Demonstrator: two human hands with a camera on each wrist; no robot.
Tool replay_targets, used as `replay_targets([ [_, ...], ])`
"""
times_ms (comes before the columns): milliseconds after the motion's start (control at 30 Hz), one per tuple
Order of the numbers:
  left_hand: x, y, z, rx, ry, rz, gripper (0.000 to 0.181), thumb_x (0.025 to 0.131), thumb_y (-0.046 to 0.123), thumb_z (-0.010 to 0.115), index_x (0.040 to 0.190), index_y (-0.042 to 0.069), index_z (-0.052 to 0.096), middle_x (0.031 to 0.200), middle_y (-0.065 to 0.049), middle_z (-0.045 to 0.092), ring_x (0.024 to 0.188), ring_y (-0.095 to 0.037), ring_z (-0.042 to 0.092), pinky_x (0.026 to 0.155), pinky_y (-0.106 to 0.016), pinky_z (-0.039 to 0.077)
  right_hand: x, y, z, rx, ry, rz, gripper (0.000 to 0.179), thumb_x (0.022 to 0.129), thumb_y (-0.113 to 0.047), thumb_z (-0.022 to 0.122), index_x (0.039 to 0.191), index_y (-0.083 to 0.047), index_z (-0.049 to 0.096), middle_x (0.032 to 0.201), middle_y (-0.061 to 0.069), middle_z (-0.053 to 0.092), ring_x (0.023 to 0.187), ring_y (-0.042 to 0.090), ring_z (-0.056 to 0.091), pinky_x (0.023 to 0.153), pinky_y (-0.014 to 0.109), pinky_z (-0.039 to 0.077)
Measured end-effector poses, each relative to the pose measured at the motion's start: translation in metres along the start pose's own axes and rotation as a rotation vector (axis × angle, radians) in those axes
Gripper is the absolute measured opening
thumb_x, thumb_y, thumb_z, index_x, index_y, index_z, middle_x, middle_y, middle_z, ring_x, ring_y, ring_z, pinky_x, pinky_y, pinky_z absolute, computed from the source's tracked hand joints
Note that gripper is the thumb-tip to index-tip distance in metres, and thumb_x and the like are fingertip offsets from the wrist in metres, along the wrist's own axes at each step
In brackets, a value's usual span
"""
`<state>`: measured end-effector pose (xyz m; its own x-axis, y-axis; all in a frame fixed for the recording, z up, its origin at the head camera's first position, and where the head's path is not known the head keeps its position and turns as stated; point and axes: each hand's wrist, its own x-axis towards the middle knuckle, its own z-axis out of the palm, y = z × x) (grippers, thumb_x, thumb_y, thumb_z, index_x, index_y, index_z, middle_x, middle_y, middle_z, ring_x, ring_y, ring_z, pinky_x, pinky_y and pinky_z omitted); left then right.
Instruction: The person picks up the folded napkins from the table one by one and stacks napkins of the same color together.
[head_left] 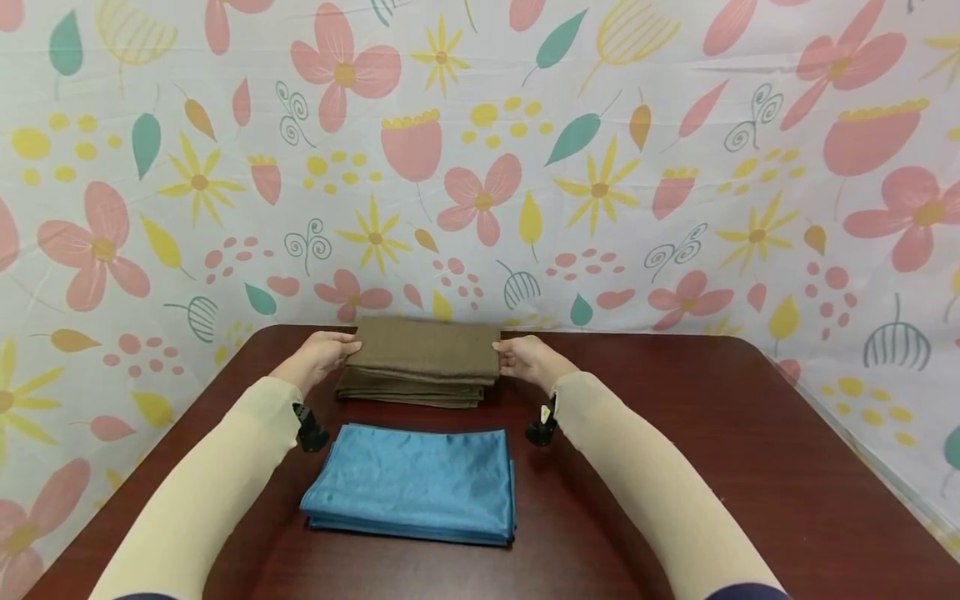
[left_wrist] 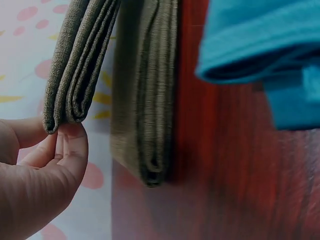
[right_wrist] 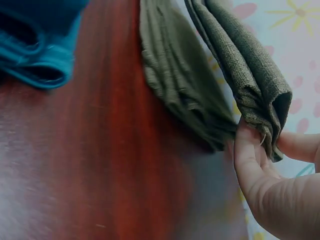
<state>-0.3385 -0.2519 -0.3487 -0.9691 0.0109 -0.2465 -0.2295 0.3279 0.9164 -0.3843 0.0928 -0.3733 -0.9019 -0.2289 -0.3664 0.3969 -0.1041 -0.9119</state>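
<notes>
A folded brown cloth [head_left: 423,348] is held up at its two short ends, above a second folded brown cloth [head_left: 408,390] that lies near the table's far edge. My left hand [head_left: 322,357] pinches the left end; in the left wrist view the thumb and fingers [left_wrist: 72,145] grip its layered folds [left_wrist: 75,75]. At the right end my right hand [head_left: 531,360] pinches the cloth, and the right wrist view shows its fingers [right_wrist: 247,155] under the folded edge [right_wrist: 260,95]. The lower cloth's stacked layers show beneath in both wrist views.
A folded blue satiny cloth [head_left: 412,483] lies on the dark red-brown table [head_left: 675,400], nearer to me than the brown ones. Behind the table hangs a white sheet [head_left: 480,125] printed with flowers and leaves. Each wrist bears a small black device [head_left: 310,427].
</notes>
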Motion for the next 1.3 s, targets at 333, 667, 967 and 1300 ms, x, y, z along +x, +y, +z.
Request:
replay_targets([
  [333,0.004,-0.021,0.006,-0.005,0.011,-0.028,0.053,0.104,0.018,0.046,0.149,-0.004,0.03,0.153,-0.022,0.03,0.126,-0.027,0.041,0.116,-0.046,0.031,0.005,0.017,-0.001,-0.01,-0.013,0.026,0.062,0.1,-0.006,0.052,0.153,0.001,0.02,0.153,0.023,0.025,0.141,0.035,0.03,0.117,0.047,0.03],
  [667,0.005,-0.027,-0.001,-0.016,0.005,-0.043,0.053,0.104,0.018,0.044,0.15,-0.004,0.028,0.151,-0.023,0.032,0.123,-0.027,0.043,0.112,-0.044,0.036,0.004,0.018,0.004,-0.053,-0.056,0.024,0.058,0.1,-0.008,0.052,0.151,0.003,0.025,0.157,0.024,0.02,0.145,0.038,0.024,0.116,0.048,0.03],
  [967,0.004,-0.032,0.0,-0.013,-0.054,-0.081,0.054,0.105,0.012,0.038,0.151,-0.007,0.018,0.158,-0.026,0.014,0.141,-0.036,0.023,0.119,-0.048,0.023,0.008,0.028,0.0,-0.15,-0.062,0.018,0.054,0.1,-0.012,0.054,0.148,0.001,0.033,0.154,0.019,0.031,0.139,0.036,0.038,0.112,0.047,0.037],
  [1300,0.01,-0.036,-0.004,-0.018,-0.183,-0.066,0.058,0.106,0.009,0.03,0.152,-0.008,-0.002,0.159,-0.027,-0.005,0.148,-0.039,-0.003,0.121,-0.051,0.009,0.01,0.03,-0.002,-0.168,-0.054,0.025,0.054,0.099,-0.017,0.058,0.146,-0.001,0.039,0.153,0.016,0.035,0.138,0.033,0.04,0.108,0.043,0.043],
])
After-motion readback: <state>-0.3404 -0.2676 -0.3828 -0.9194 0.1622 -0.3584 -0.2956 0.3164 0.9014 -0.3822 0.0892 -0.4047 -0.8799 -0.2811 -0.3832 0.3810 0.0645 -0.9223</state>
